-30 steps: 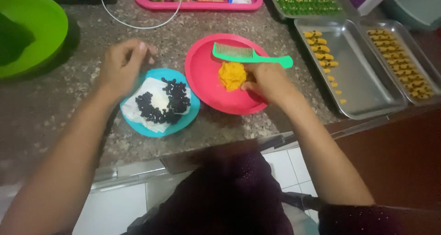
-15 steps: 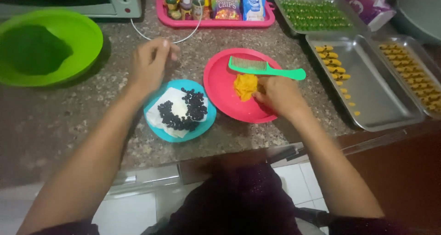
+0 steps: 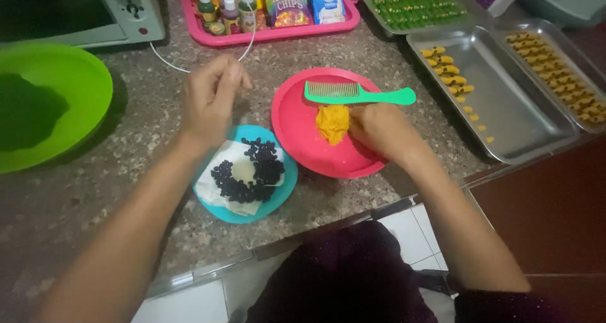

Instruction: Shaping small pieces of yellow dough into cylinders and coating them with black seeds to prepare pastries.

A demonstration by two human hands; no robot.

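orange dough lump | soft, irregular | on pink plate | right fingers seemingly touching it

Bare forearms, no sleeves, bare hands, dark maroon garment

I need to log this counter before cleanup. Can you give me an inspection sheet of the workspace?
Surface: speckled stone counter, crowded.
Job's things: orange dough on pink plate; green comb across its rim; blue dish with dark chips on white paper.
Clutter: green bowl, pink tray of bottles and packets, metal trays of shaped pieces.
Hands: left hand raised with fingers pinched above the dish; right hand on the dough.
Cables: white cable.
Surroundings: small oven, tiled floor.
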